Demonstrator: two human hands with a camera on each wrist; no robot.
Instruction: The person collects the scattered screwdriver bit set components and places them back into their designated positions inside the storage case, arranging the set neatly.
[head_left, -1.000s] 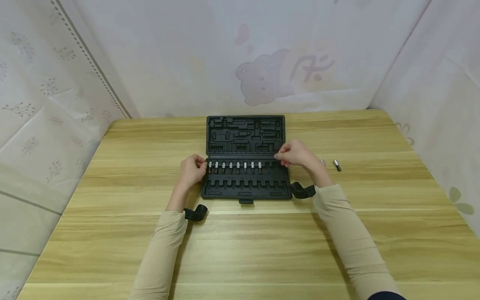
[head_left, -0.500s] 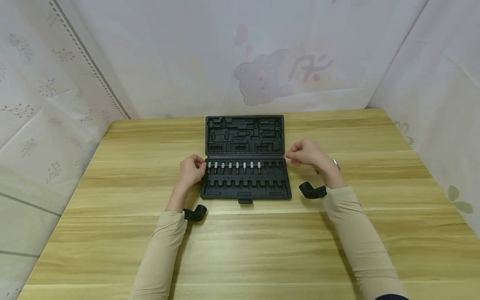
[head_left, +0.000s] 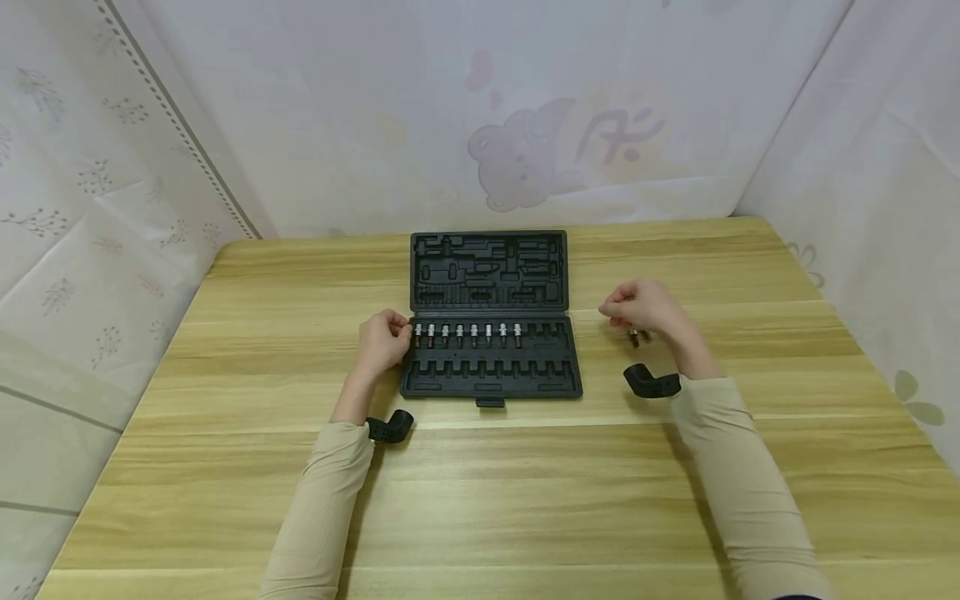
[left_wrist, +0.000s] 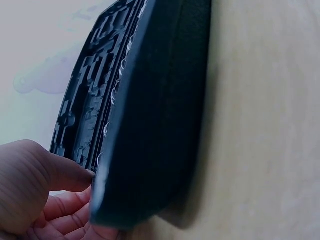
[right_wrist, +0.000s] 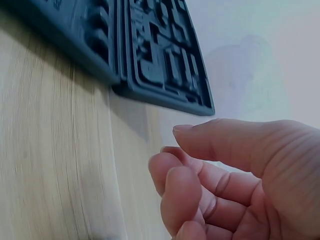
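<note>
An open black plastic tool case [head_left: 491,375] lies on the table, its lid flat toward the back. Silver-topped bit sockets [head_left: 460,333] fill several slots of its upper row, from the left end onward. My left hand [head_left: 384,340] grips the case's left edge; in the left wrist view the thumb [left_wrist: 70,175] lies on the rim, with fingers curled beside it. To the right of the case hovers my right hand [head_left: 647,307], holding nothing, thumb and fingers [right_wrist: 180,195] loosely curled and apart. Just below it, a loose bit socket [head_left: 634,337] lies on the table, with another partly hidden.
The wooden table [head_left: 480,500] extends around the case. A printed white curtain [head_left: 360,108] hangs behind and at both sides. Slots at the right of the upper row and all along the lower row hold no bit sockets. Black wrist mounts [head_left: 651,382] sit on both forearms.
My right hand has moved right, from the case's right edge to above the loose bit sockets. My left hand has stayed at the left edge of the case.
</note>
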